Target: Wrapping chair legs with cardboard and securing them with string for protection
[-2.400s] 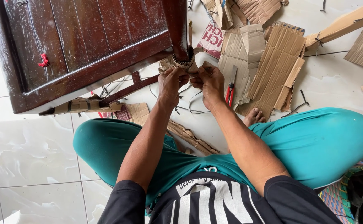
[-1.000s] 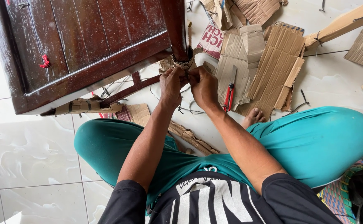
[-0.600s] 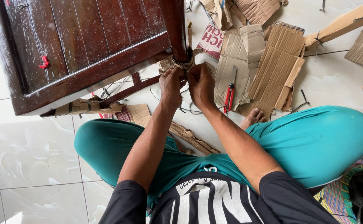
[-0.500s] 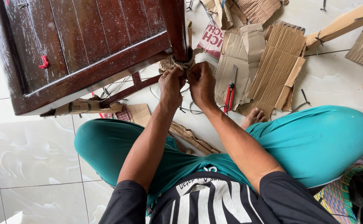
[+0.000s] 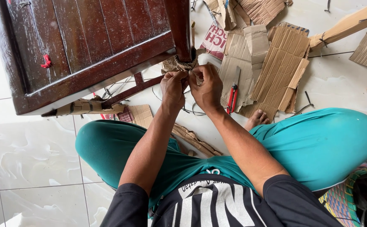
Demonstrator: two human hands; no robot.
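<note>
2 hands meet at 1 spot: the left hand (image 5: 173,86) and the right hand (image 5: 206,86) are both closed, fingertips pinched on the cardboard wrapping (image 5: 179,65) that circles 1 dark wooden leg (image 5: 179,25). The wrapping sits just beyond the knuckles, at the near right corner of the dark wooden table (image 5: 87,42), where the leg joins the frame. What exactly the fingertips grip, cord or cardboard edge, I cannot tell.

A second wrapped piece (image 5: 87,107) lies along the floor under the table's near edge, to the left of the hands. 1 small red tie (image 5: 45,62) sits on the tabletop slats.

To the right of the hands, 1 red-handled cutter (image 5: 232,93) lies on the tiles, just beside a heap of flattened corrugated cardboard sheets (image 5: 276,63). 1 more wrapped leg (image 5: 347,25) runs across the far right corner.

The person sits cross-legged in teal trousers (image 5: 318,138), 1 bare foot (image 5: 257,120) showing near the cardboard heap. The knees box in the near side, the table closes the left and far side, the scraps crowd the right. White floor tiles (image 5: 28,159) at near left give the widest open room.
</note>
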